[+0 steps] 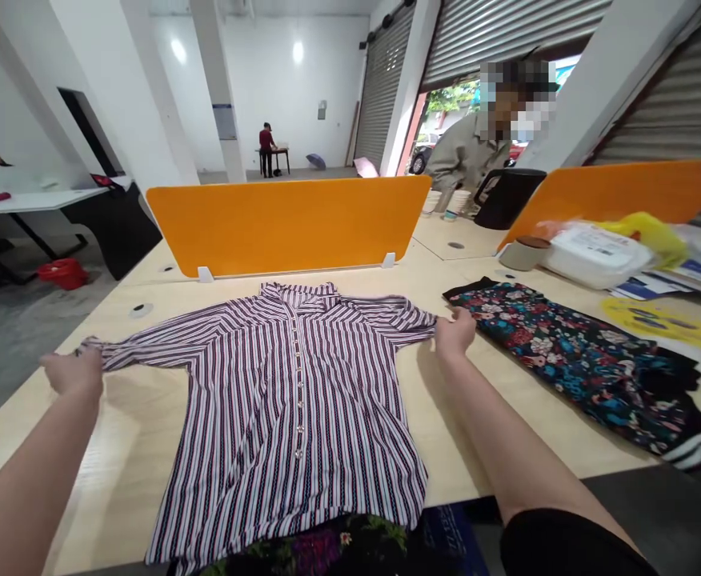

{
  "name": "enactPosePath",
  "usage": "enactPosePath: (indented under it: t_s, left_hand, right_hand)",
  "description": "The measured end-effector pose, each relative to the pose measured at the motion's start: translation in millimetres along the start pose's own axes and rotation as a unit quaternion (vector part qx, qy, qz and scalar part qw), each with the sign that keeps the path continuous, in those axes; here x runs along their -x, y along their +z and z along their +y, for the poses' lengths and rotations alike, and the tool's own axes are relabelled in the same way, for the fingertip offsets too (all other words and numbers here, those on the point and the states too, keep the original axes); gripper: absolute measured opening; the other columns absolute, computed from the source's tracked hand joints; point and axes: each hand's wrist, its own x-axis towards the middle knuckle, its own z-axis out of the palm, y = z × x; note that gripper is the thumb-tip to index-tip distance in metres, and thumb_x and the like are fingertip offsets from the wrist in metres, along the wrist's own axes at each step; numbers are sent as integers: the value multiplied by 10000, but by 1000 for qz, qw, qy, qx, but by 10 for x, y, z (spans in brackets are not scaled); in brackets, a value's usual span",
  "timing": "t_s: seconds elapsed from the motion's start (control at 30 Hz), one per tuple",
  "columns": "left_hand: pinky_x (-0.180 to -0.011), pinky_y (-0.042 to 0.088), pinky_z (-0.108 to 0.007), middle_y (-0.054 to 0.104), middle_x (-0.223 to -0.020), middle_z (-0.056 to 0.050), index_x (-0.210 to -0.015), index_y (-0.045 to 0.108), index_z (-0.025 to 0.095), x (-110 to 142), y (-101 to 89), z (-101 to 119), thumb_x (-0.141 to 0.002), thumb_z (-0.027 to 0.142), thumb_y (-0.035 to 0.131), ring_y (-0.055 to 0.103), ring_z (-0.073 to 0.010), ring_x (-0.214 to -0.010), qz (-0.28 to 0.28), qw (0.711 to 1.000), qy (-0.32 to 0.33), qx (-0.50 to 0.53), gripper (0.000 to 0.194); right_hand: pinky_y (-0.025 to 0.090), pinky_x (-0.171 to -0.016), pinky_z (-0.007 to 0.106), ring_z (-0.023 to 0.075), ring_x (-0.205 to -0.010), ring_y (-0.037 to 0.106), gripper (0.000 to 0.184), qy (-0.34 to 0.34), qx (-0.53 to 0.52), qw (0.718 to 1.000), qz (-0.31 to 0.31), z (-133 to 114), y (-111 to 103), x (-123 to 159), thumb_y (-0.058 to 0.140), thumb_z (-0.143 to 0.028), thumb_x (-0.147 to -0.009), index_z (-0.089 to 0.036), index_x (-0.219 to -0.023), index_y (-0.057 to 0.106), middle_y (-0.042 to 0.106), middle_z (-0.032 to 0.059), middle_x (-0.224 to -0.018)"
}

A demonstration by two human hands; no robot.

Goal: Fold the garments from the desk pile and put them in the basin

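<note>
A striped button-up shirt [248,408] lies spread front side up on the light wooden table [119,448], its collar toward the orange divider and its hem over the near edge. My left hand [78,372] is closed on the cuff of the sleeve at the left, which is stretched out sideways. The other sleeve's cuff is pinched in my right hand [455,334], and that sleeve is bunched with folds near the elbow. To the right of my right hand lies a folded dark floral garment [566,352] with a striped band at its near end.
An orange divider [290,224] stands across the table behind the shirt. At the right are a roll of tape [524,253], a white plastic container [596,252], and a yellow bag [656,236]. A person [470,148] leans behind a black jug [510,198]. A red bucket [62,274] sits on the floor.
</note>
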Motion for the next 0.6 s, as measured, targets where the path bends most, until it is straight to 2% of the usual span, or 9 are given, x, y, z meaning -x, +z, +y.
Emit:
enactPosePath:
  t_s: [0.07, 0.1, 0.17, 0.2, 0.27, 0.33, 0.4, 0.5, 0.6]
  left_hand:
    - [-986, 388, -631, 522, -1264, -250, -1294, 349, 55, 225, 96, 61, -861, 328, 382, 498, -369, -1195, -19, 998, 25, -51, 512]
    - [-1042, 355, -605, 508, -1307, -250, -1288, 401, 53, 351, 191, 142, -865, 372, 398, 463, -370, -1249, -45, 996, 48, -60, 529]
    - [-1119, 318, -500, 499, -1387, -184, -1266, 515, 115, 589, 444, 372, -863, 468, 434, 405, -330, -1332, -127, 982, 127, -65, 541]
    - [-1144, 282, -490, 472, -1437, -144, -1282, 541, 162, 688, 584, 503, -858, 513, 447, 341, -328, -1384, -171, 969, 166, -64, 559]
    - [-1150, 201, -574, 359, -1535, -116, -1391, 481, 224, 827, 860, 750, -873, 593, 403, 193, -376, -1446, -275, 930, 220, -105, 641]
    - [-1119, 170, -650, 266, -1582, -105, -1474, 373, 277, 876, 1099, 931, -882, 647, 343, 135, -420, -1452, -360, 896, 210, -154, 698]
    - [-1095, 155, -688, 221, -1600, -93, -1500, 304, 330, 850, 1291, 1030, -880, 686, 293, 140, -444, -1444, -408, 875, 174, -194, 715]
    - [-1074, 108, -728, 172, -1614, -76, -1502, 264, 381, 735, 1500, 1077, -859, 738, 232, 128, -471, -1437, -428, 862, 150, -226, 736]
    - [-1076, 81, -730, 122, -1625, -62, -1508, 234, 391, 600, 1654, 1080, -843, 766, 182, 92, -472, -1442, -437, 858, 138, -232, 765]
  right_hand:
    - [332, -1051, 614, 390, -1209, 500, 438, -21, 91, 995, 29, -32, 35, 173, 349, -363, -918, -122, -1208, 571, 578, 251, -1217]
    - [342, -1056, 595, 375, -1216, 500, 435, -50, 115, 992, -3, -104, 114, 265, 351, -370, -924, -118, -1181, 595, 592, 241, -1216]
    - [344, -1077, 555, 322, -1221, 516, 425, -121, 146, 975, -118, -328, 348, 431, 386, -413, -931, -149, -1152, 633, 621, 185, -1229]
    - [302, -1103, 565, 306, -1265, 489, 439, -155, 171, 955, -187, -460, 482, 499, 395, -447, -937, -172, -1189, 627, 600, 157, -1291]
    - [174, -1135, 618, 303, -1386, 352, 509, -199, 237, 904, -295, -708, 749, 597, 375, -521, -952, -219, -1318, 561, 473, 116, -1457]
    - [83, -1135, 646, 310, -1457, 196, 601, -213, 296, 861, -355, -886, 990, 643, 320, -595, -955, -252, -1434, 445, 318, 92, -1561]
    - [67, -1133, 646, 322, -1474, 122, 673, -208, 324, 836, -391, -969, 1206, 640, 262, -658, -942, -283, -1494, 347, 224, 76, -1599]
    - [85, -1130, 646, 357, -1471, 111, 732, -190, 327, 816, -436, -964, 1492, 558, 188, -726, -911, -337, -1527, 249, 155, 52, -1618]
    - [77, -1131, 650, 374, -1470, 92, 772, -174, 325, 816, -446, -904, 1724, 404, 130, -760, -887, -351, -1538, 199, 118, 33, -1625]
